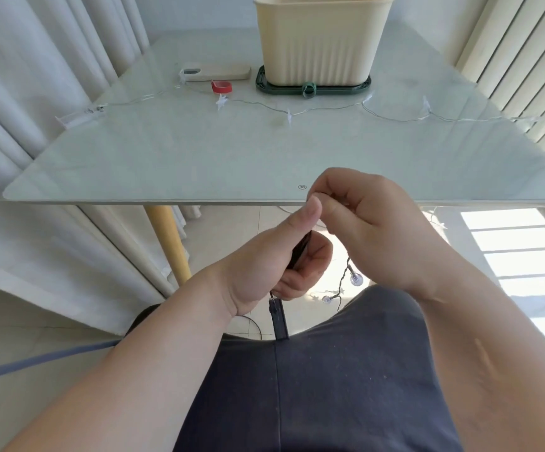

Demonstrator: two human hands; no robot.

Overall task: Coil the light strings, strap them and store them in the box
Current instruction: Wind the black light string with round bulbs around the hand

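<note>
My left hand (274, 265) grips a dark bundle of wire (299, 252) below the table's front edge, and a dark plug (279, 319) hangs under it. My right hand (372, 223) pinches the thin wire just above my left thumb. A dark light string with round bulbs (346, 282) dangles between my hands toward my lap. A second, clear string with star lights (289, 115) lies stretched across the glass table (166, 164). The cream box (321, 37) stands at the back on a green lid (313, 88). A red strap (221, 87) lies left of it.
A phone (215, 73) lies at the back left, beside the red strap. Curtains hang on the left, blinds on the right. A yellow table leg (168, 243) stands under the front edge. My dark trousers fill the lower middle.
</note>
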